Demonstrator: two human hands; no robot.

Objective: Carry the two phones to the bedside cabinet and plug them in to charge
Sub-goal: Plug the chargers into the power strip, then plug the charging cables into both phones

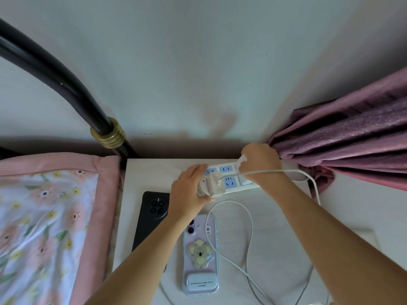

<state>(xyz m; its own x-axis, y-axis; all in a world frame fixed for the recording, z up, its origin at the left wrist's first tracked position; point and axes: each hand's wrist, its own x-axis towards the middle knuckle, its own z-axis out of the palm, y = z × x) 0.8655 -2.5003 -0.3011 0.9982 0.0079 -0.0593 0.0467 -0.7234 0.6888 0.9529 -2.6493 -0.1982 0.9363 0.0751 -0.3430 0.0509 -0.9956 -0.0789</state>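
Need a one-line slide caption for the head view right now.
Left hand steadies the power strip while right hand holds a white plug; black phone and purple phone lie on the bedside cabinet.

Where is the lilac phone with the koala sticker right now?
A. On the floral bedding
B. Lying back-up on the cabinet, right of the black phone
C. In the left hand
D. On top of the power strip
B: the lilac phone lies camera-side up on the white cabinet, right of the black phone, while both hands work at the power strip.
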